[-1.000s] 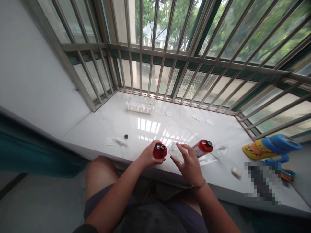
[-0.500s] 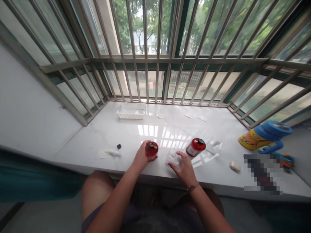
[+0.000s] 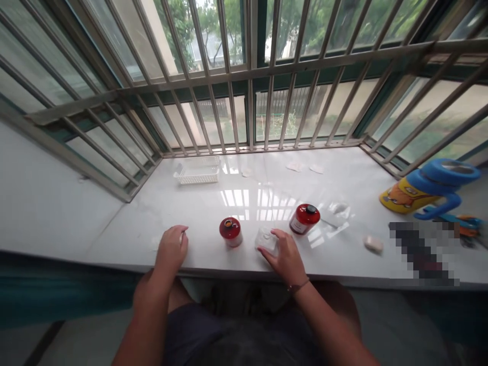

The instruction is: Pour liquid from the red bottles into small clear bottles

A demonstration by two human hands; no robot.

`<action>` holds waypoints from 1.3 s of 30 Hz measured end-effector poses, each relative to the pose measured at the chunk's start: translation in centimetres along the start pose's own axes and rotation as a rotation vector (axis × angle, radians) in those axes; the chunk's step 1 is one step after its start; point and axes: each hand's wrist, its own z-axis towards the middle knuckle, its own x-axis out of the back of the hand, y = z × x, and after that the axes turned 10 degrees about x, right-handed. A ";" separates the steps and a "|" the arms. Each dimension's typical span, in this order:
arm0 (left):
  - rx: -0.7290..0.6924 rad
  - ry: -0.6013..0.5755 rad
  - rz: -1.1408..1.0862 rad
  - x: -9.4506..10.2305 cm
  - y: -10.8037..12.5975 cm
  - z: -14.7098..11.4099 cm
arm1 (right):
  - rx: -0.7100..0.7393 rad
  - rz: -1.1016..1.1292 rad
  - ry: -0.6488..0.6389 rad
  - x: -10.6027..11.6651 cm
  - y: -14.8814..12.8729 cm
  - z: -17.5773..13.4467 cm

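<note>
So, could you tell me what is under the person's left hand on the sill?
The left hand covers a spot on the white sill; a pale crumpled scrap shows beside its fingers, but anything beneath the palm is hidden.

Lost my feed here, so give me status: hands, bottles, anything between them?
Left hand down on white wrapper at sill edge. Right hand on clear container. Open red bottle stands free between hands; capped red bottle behind right hand.

left hand [image 3: 171, 249]: covers whatever lies under it, contents unreadable | right hand [image 3: 284, 253]: hides near side of clear container [image 3: 266, 239] | pixelated patch [image 3: 421, 251]: object unidentifiable | blue-capped bottle [image 3: 430, 185]: partly cut by right edge
</note>
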 end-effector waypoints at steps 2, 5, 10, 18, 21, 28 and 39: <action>0.016 -0.082 0.100 0.6 -2.3 0.1 | -0.004 -0.002 -0.003 0.0 0.0 -0.1; -0.009 -0.190 0.104 0.9 -4.5 -0.1 | -0.002 -0.002 -0.005 0.0 -0.1 -0.1; -0.033 -0.197 0.081 0.9 -5.3 -0.3 | 0.003 -0.008 0.005 0.1 -0.1 -0.1; 0.040 -0.164 0.052 1.4 -5.4 0.1 | 0.004 -0.008 -0.007 0.1 -0.1 0.0; 0.102 -0.049 -0.049 2.3 -3.6 -0.1 | 0.008 -0.009 -0.002 0.1 -0.2 0.1; 0.246 0.072 -0.495 4.2 3.9 0.1 | 0.009 -0.008 0.002 0.2 -0.3 0.1; -0.101 -0.310 -0.914 1.3 20.6 -3.5 | 0.009 -0.009 -0.009 -0.1 -0.1 0.0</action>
